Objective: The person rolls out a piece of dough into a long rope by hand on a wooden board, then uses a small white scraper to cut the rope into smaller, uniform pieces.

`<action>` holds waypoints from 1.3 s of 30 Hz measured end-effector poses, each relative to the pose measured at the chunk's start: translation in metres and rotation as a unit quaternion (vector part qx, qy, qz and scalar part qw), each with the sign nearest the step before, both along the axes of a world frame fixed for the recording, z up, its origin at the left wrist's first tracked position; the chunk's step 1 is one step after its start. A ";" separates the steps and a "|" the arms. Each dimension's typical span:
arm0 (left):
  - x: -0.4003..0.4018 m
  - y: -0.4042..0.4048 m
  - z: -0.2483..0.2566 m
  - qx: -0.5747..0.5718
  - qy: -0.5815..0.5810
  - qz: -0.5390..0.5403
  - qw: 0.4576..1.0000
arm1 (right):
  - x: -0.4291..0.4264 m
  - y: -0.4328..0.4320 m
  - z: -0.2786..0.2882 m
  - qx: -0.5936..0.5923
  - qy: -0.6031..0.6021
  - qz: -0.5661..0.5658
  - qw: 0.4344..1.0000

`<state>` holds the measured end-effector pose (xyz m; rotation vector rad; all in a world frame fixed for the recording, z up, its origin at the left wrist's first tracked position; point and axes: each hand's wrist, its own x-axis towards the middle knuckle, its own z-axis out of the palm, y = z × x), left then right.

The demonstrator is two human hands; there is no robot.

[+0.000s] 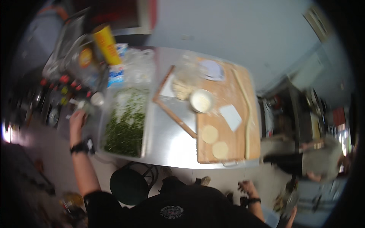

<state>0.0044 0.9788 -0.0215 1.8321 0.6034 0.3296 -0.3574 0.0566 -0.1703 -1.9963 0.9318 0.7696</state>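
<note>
At the far left, my left hand point(77, 118) reaches to a pale, blurred item point(87, 108) on the cluttered side surface; blur hides whether its fingers grip it. My right hand point(247, 187) hangs over the floor, fingers apart, holding nothing. In front of me a wooden board point(205, 119) bears two flat dough rounds point(209, 134) and a long dough rope point(248, 119). Also on it lies a white flat sheet or scraper point(231, 116). A white bowl point(202, 101) with pale contents stands at its left edge, beside dough in a clear bag point(182, 88).
A tray of chopped greens point(125, 134) is left of the steel tabletop point(168, 148). Behind it are plastic bags point(139, 67) and a yellow box point(107, 44). A dark round stool point(129, 186) stands below. Another person point(322, 159) is at right. A round white object point(211, 69) sits behind the bowl.
</note>
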 end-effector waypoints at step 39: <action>-0.071 -0.789 -0.137 0.051 0.073 -0.666 0.740 | -0.033 -0.192 0.056 -0.004 -0.286 -0.090 0.954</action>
